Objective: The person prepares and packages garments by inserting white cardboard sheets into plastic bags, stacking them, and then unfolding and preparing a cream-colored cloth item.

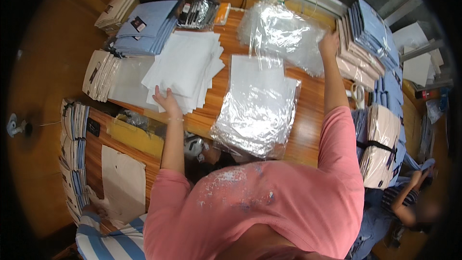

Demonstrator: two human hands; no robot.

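A fanned stack of white sheets (185,65) lies on the wooden table left of centre. My left hand (166,101) rests at its near left corner, fingers spread. To the right, my right hand (329,44) reaches to the far end of the table. Its fingers are bent in at the right edge of a pile of clear plastic bags (286,31), seeming to pinch a bag; the fingertips are partly hidden. Between my arms, straight in front of me, lies a pile of clear bags with white sheets inside (257,108), shiny and slightly crumpled.
Folded blue garments (147,26) and beige ones (98,74) stand at left. More folded stacks (370,33) line the right side, near white-handled scissors (357,95). Beige cloth (123,178) lies at lower left, beside another person's striped sleeve. Another person (409,202) sits at lower right.
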